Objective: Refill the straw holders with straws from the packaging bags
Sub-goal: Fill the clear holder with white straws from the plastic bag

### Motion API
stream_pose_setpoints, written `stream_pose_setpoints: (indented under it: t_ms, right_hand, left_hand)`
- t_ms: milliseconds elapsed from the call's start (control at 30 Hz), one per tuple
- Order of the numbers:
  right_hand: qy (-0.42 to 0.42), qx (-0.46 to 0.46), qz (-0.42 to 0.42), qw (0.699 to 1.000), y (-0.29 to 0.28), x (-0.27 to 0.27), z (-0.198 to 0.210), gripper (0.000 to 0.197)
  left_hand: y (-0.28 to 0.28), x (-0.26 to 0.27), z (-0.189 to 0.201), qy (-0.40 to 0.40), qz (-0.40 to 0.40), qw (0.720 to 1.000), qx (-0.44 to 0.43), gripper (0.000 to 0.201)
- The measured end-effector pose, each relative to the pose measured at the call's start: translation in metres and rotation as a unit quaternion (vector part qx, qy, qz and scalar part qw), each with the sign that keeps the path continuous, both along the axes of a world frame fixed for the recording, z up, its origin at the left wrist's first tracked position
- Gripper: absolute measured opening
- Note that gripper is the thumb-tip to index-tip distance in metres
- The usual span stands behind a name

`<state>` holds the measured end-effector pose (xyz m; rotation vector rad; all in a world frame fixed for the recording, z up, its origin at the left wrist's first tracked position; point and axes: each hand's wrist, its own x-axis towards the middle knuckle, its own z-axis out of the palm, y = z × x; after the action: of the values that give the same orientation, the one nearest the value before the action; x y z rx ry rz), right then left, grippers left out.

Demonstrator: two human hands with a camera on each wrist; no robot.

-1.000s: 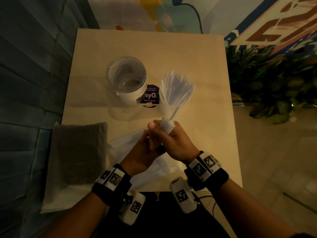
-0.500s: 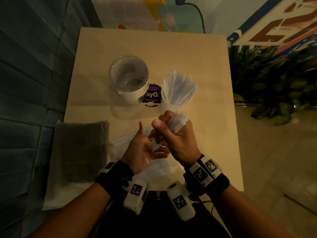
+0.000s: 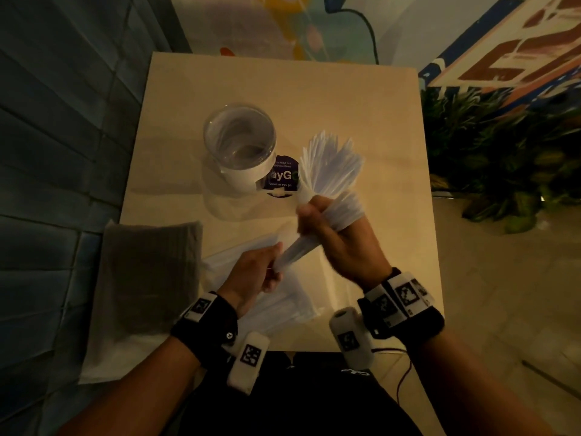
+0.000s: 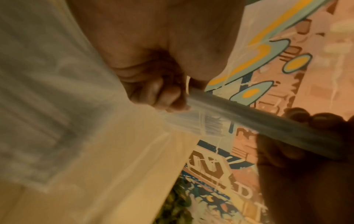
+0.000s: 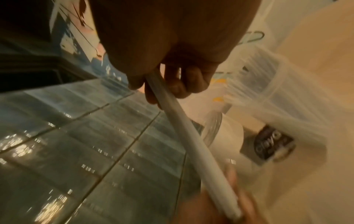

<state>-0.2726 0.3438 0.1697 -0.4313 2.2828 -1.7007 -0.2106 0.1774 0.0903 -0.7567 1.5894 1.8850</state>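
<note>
A tight bundle of white straws (image 3: 298, 250) slants between my hands above the table's near half. My right hand (image 3: 330, 221) grips its upper part, where the straw tops splay out of the fist. My left hand (image 3: 264, 269) pinches the lower end, which looks wrapped in clear film (image 4: 193, 121). The same straw bundle (image 5: 184, 121) runs down from the right fingers in the right wrist view. A clear holder (image 3: 240, 146) with a white base stands empty. Right of it, a second holder holds a fan of straws (image 3: 327, 165).
The light wooden table (image 3: 345, 99) carries a purple round sticker (image 3: 283, 176) between the holders. Clear straw bags (image 3: 276, 300) lie under my left hand, and a grey packet (image 3: 151, 269) lies at the left edge. A tiled wall (image 3: 63, 152) runs on the left, plants (image 3: 503, 171) on the right.
My right hand has lifted the bundle up and to the right. My left hand, open half a second ago, now grips the bundle's lower end.
</note>
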Motion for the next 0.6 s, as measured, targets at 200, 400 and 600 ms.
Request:
stream_pose_setpoints:
  t_ms: [200,400,600]
  right_hand:
    - [0.097,-0.031,-0.207,0.973,0.029,-0.055,0.019,0.034]
    - [0.061,0.051,-0.252,0.964,0.031,-0.100,-0.017,0.032]
    - [0.055,0.170,-0.249,0.952,0.036,-0.109,-0.048,0.034]
  left_hand:
    - [-0.030,0.009,-0.036,0.082,-0.090,0.970,-0.209,0.032]
    - [-0.037,0.031,-0.062,0.108,-0.164,0.942,-0.273,0.024]
    - [-0.036,0.041,-0.070,0.133,-0.206,0.923,-0.296,0.017]
